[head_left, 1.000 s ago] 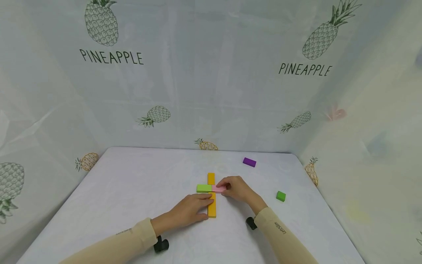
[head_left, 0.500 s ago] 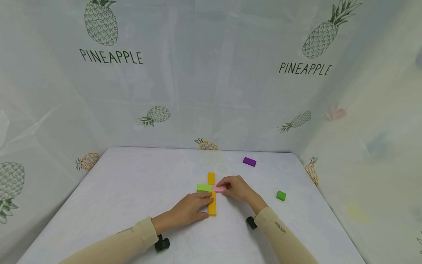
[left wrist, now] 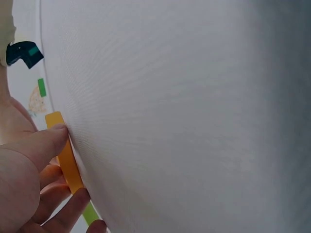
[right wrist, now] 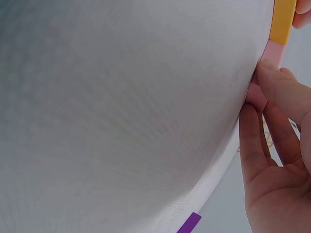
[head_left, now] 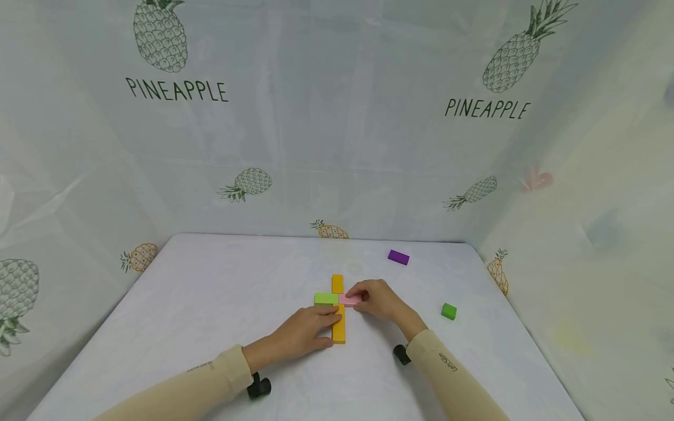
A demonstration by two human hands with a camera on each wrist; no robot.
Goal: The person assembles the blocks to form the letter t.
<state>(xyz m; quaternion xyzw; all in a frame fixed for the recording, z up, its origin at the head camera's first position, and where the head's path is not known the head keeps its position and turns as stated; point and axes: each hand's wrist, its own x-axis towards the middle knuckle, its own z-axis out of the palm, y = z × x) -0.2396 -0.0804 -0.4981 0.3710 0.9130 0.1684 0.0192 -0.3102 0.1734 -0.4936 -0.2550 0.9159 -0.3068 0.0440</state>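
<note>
Four-armed in outline, a cross of flat blocks lies mid-table in the head view. My left hand (head_left: pixel 299 334) holds its near yellow block (head_left: pixel 339 332), thumb by the near end and fingertips over the far part. With thumb and fingers, my right hand (head_left: pixel 380 300) pinches the pink block (head_left: pixel 346 299), which forms the right arm. A light green block (head_left: pixel 325 299) meets the pink one end to end, and a second yellow block (head_left: pixel 337 284) points away behind them. In the right wrist view the pink block (right wrist: pixel 273 52) borders the yellow block (right wrist: pixel 283 22).
A purple block (head_left: pixel 398 257) lies at the back right of the white table (head_left: pixel 237 275). Farther right is a small green block (head_left: pixel 449 311). Pineapple-print curtains (head_left: pixel 316 128) stand behind the table and along its sides.
Both hands keep their hold on the yellow and pink blocks. The near yellow block has shifted slightly away from me, toward the light green and pink blocks.
</note>
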